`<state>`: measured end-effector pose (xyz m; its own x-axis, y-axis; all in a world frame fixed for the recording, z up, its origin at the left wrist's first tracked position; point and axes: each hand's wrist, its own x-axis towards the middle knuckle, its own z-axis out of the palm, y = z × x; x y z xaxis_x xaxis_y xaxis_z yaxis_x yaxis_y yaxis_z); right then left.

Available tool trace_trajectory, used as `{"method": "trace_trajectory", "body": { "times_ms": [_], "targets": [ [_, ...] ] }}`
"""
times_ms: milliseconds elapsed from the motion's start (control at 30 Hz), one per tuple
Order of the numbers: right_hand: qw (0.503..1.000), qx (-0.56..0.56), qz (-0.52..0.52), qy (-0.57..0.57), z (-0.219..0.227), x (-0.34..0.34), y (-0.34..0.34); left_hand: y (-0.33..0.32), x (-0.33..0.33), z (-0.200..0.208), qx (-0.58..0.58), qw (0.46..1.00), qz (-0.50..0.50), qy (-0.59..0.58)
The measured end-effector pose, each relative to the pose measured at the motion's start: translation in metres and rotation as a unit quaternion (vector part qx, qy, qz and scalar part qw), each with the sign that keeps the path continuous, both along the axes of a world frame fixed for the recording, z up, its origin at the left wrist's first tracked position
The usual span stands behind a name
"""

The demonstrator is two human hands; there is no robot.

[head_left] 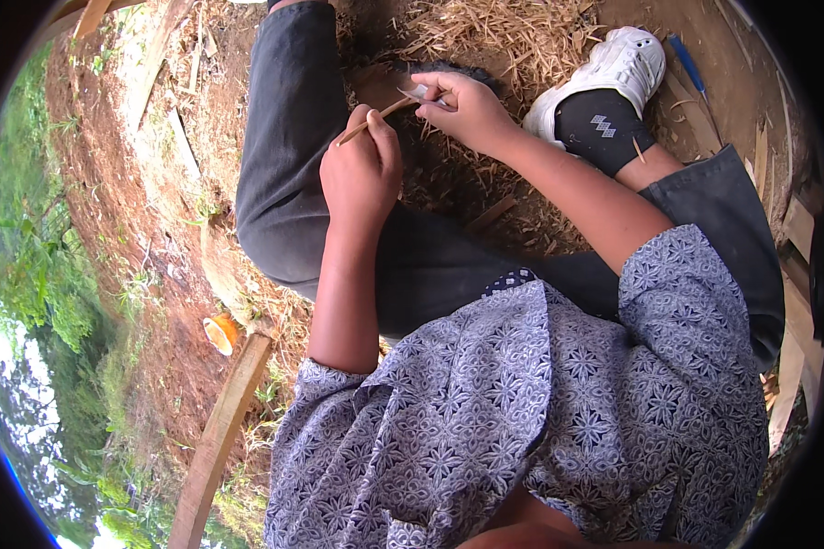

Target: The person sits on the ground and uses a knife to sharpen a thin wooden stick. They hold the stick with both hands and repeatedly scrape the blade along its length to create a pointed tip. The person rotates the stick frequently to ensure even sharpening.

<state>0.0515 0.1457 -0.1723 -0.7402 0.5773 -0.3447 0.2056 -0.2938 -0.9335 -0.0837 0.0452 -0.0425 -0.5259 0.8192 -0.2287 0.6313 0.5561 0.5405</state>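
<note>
My left hand (pixel 362 174) is closed round a thin wooden stick (pixel 352 134), with the thumb laid along it. The stick slants up to the right, towards my right hand (pixel 471 112). That hand is also closed, its fingers pinching a small flat, pale piece, perhaps a blade (pixel 416 92), against the stick's far end. Its exact kind is partly hidden by the fingers. Both hands are in front of me, above the ground between my bent legs.
Wood shavings (pixel 513 37) cover the ground beyond my hands. A white shoe (pixel 613 71) is on my right foot, with a blue-handled tool (pixel 686 62) beside it. An orange container (pixel 221 335) and a wooden beam (pixel 218 439) are at left. Wooden pieces (pixel 798 311) lie far right.
</note>
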Motion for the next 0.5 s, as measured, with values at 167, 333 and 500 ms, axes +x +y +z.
{"method": "trace_trajectory", "body": {
  "times_ms": [167,333,500],
  "targets": [
    [0.992,0.086,0.058,-0.076,0.003,-0.003,0.007,0.001,-0.002,0.000,0.001,1.000,0.000,0.001],
    [0.996,0.023,0.037,-0.074,0.004,-0.004,0.015,0.002,-0.005,0.007,-0.034,0.999,-0.002,-0.015],
    [0.992,-0.103,0.034,-0.067,0.023,0.009,0.029,0.001,-0.006,0.002,-0.020,1.000,-0.006,-0.003]
  ]
}}
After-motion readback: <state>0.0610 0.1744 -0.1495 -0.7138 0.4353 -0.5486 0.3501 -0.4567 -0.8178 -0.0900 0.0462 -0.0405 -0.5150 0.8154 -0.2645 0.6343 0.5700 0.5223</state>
